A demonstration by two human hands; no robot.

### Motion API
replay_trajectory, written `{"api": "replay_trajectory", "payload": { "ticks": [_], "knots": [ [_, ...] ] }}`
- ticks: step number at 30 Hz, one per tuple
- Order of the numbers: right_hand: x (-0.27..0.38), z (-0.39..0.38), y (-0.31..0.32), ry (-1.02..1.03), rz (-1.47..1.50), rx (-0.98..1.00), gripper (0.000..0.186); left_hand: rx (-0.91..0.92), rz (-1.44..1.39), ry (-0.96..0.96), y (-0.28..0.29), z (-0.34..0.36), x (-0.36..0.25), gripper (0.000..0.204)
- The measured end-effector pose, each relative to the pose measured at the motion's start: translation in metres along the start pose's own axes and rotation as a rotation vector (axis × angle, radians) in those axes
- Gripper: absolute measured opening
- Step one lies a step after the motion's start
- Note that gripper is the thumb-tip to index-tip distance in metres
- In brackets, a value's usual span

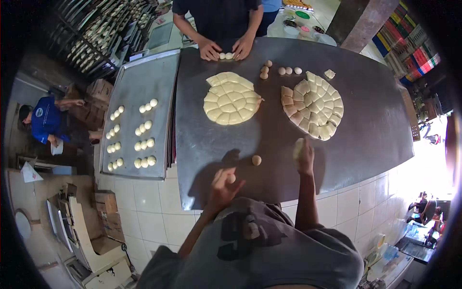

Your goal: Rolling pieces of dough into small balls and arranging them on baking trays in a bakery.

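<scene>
My left hand (224, 185) lies on the dark metal table (365, 111) near its front edge, cupped over a small dough ball (231, 178). My right hand (304, 153) holds a pale piece of dough (298, 147) just below the right scored dough round (314, 105). A loose dough ball (256, 160) rests between my hands. The left scored dough round (231, 98) lies further back. Across the table another person's hands (226, 49) press on two small dough balls (225, 56).
A metal baking tray (154, 77) with rows of dough balls sits left of the table. Several rolled balls (284, 70) lie near the far edge. Racks of filled trays (103, 29) stand at the back left, where a person in blue (47, 120) bends.
</scene>
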State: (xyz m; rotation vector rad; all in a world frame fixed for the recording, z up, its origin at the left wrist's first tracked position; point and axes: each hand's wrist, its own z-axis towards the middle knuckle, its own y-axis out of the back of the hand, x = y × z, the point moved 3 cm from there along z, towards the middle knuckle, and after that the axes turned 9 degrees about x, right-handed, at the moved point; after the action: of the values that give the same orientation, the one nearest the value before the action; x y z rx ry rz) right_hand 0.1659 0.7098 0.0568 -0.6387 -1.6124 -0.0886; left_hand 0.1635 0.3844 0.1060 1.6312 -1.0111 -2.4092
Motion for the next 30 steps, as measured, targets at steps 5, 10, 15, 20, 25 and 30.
{"api": "replay_trajectory", "payload": {
  "ticks": [5, 10, 15, 20, 25, 30],
  "knots": [
    [0.031, -0.060, -0.101, -0.203, -0.908, 0.832, 0.015, -0.079, 0.088, -0.298, -0.034, 0.028, -0.044, 0.056],
    [0.018, -0.045, -0.093, -0.073, -0.656, 0.832, 0.009, 0.527, -0.251, 0.142, -0.055, 0.017, -0.021, 0.054],
    [0.024, -0.027, -0.112, -0.094, -1.119, 0.987, 0.024, 0.792, 0.124, 0.107, -0.007, 0.036, -0.049, 0.034],
    [0.006, -0.061, -0.169, 0.151, -0.539, 0.726, 0.027, 0.415, 0.452, 0.017, -0.012, 0.039, -0.050, 0.027],
    [0.034, -0.064, -0.161, -0.314, -0.801, 1.044, 0.027, 0.944, 0.637, 0.276, 0.011, 0.036, -0.089, 0.024],
    [0.090, -0.081, -0.150, -0.406, -0.554, 1.636, 0.024, 0.721, 0.313, -0.042, 0.052, 0.024, -0.144, 0.018]
  ]
}}
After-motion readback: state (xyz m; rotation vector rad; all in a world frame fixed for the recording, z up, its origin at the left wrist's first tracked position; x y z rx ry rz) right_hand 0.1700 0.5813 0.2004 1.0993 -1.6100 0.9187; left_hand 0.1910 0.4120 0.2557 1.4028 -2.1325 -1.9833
